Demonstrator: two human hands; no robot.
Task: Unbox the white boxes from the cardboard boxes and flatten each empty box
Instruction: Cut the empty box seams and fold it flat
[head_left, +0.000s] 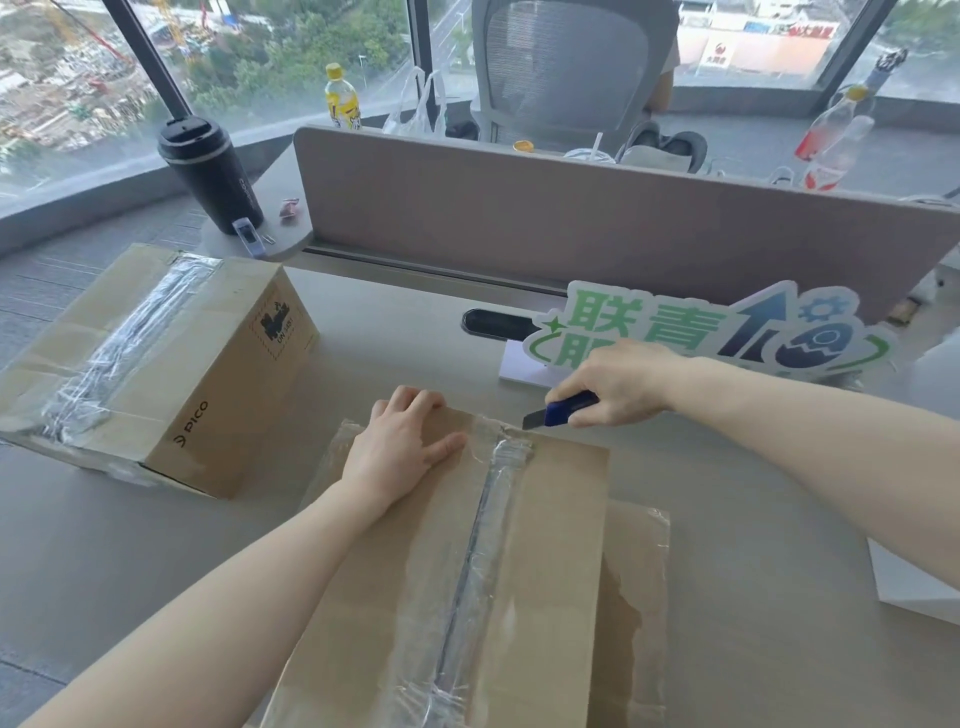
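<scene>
Right hand (618, 382) grips knife (563, 409); left hand (402, 449) flat; two cardboard boxes (545, 519).

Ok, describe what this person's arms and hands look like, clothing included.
Both forearms are bare, with no sleeve in view. The left hand and the right hand wear no gloves, and no ring, watch or bracelet shows on either.

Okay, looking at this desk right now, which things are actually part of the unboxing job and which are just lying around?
Part of the job:
- near taped cardboard box, left hand pressing flat on it
- blue utility knife, gripped by right hand, blade at the tape's far end
- second taped box, marked PICO

Just lying about:
- black tumbler
- yellow-capped bottle
- green and blue sign
- plastic bottle
</scene>
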